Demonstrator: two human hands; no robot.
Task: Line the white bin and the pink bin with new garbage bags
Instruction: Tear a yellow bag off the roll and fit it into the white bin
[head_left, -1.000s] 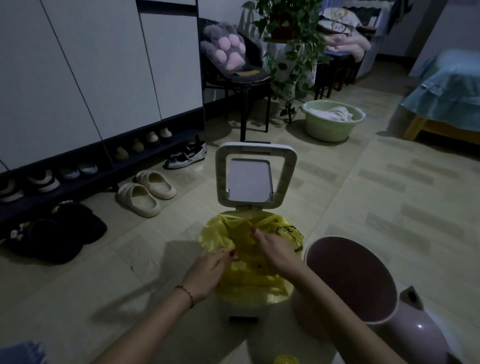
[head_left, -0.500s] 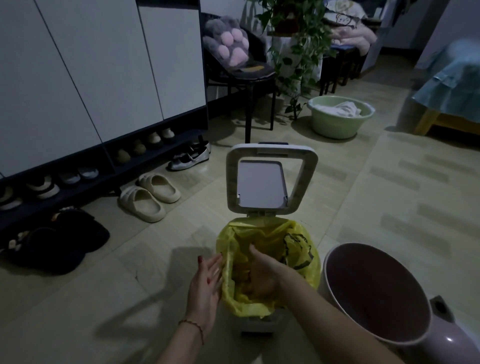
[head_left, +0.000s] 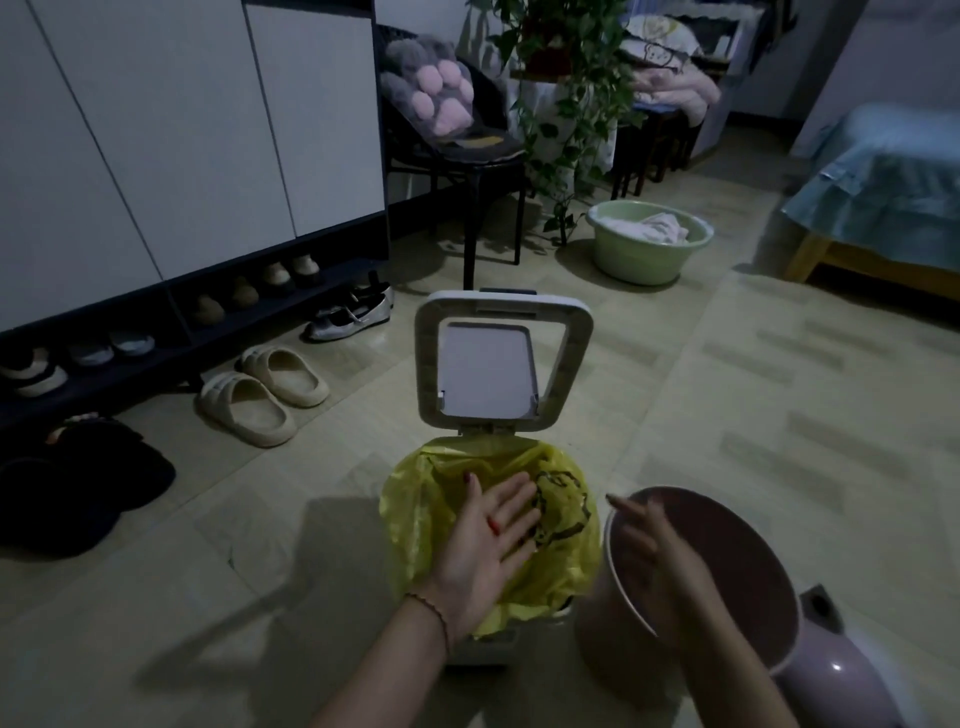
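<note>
The white bin (head_left: 485, 652) stands on the floor in front of me with its lid (head_left: 503, 360) tipped up. A yellow garbage bag (head_left: 566, 566) is draped over its rim. My left hand (head_left: 485, 538) lies flat, palm up, with straight fingers over the bag's opening. To the right stands the pink bin (head_left: 748, 566), which has no bag in it. My right hand (head_left: 647, 540) hovers over the pink bin's near-left rim with loose fingers and holds nothing.
Beige slippers (head_left: 262, 397) and other shoes lie to the left by a shoe cabinet (head_left: 171, 306). A black chair (head_left: 457, 156), a plant (head_left: 563, 104) and a green basin (head_left: 649, 241) stand behind. A bed (head_left: 883, 192) is at the far right.
My right hand has come out of the yellow bag and moved right over the pink bin. My left hand has moved from the bag's left edge to lie over its opening.
</note>
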